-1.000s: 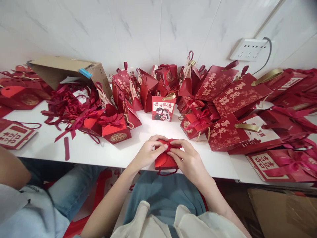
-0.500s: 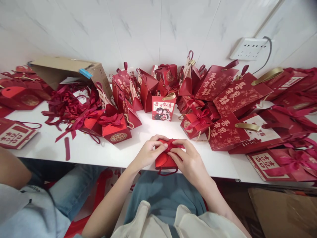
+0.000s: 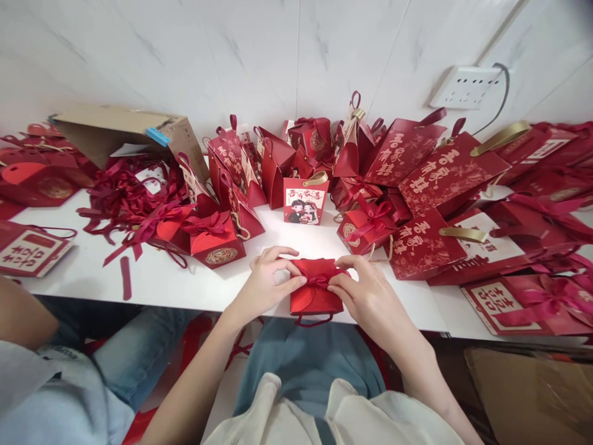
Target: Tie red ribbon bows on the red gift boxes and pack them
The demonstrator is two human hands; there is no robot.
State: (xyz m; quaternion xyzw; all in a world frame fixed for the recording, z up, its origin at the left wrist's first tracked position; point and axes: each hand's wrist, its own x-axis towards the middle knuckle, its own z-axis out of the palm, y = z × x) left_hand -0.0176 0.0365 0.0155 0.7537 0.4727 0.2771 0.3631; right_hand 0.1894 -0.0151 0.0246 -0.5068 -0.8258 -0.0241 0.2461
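A small red gift box (image 3: 315, 303) with a cord handle sits at the table's front edge, right before me. Across its top runs a red ribbon bow (image 3: 317, 282). My left hand (image 3: 271, 281) pinches the bow's left side between thumb and fingers. On the other side, my right hand (image 3: 364, 285) pinches the ribbon at the bow's right. Just beyond stands a square box printed with a cartoon couple (image 3: 306, 202). To the left of my hands is a finished-looking red box with a bow and gold emblem (image 3: 217, 244).
Tangled dark red ribbons (image 3: 134, 191) spill from a cardboard box (image 3: 125, 120) at the left. Red gift boxes (image 3: 428, 244) crowd the right side. A power strip (image 3: 466, 88) is on the wall. Another person's leg (image 3: 134, 352) is at the lower left.
My hands have moved apart, drawing outward from the middle of the bow. More of the box's top and the knot now shows between them.
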